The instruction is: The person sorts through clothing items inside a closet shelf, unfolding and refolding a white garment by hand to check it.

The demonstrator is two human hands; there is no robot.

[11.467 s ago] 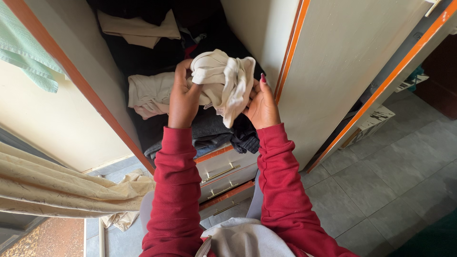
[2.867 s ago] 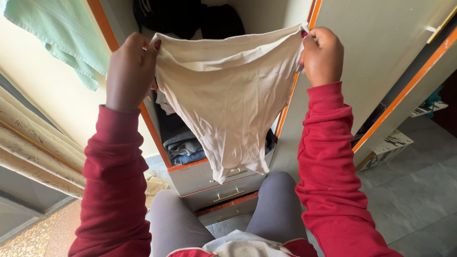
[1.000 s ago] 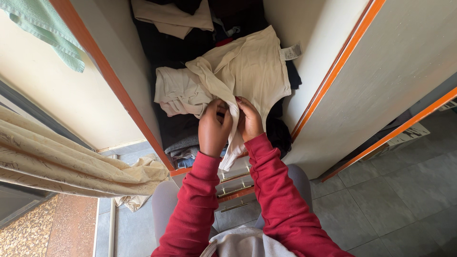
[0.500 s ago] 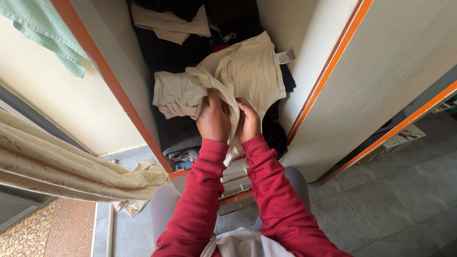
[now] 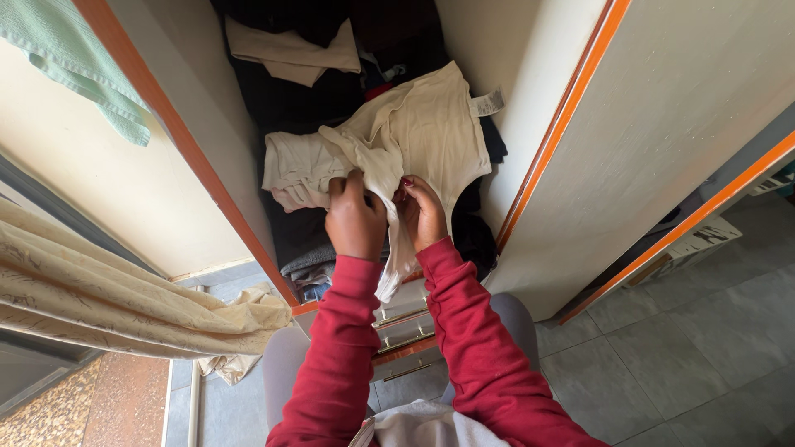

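A cream ribbed garment [image 5: 431, 132] lies spread over a pile of dark clothes on a wardrobe shelf, a white label at its far right corner. My left hand [image 5: 354, 220] and my right hand [image 5: 422, 211] both pinch its near part close together, and a narrow strip of it hangs down between my wrists. Both arms wear red sleeves.
Another cream garment [image 5: 290, 165] lies bunched left of it, a beige folded cloth [image 5: 291, 54] further back. Drawers with brass handles [image 5: 397, 319] sit below the shelf. An open wardrobe door [image 5: 662, 108] stands right, a green towel [image 5: 74, 58] and a curtain [image 5: 108, 298] left.
The garment, held up spread between both hands 2.9 s ago, now lies on the shelf. Over the last second my hands stayed at its near part, shifting their grip slightly.
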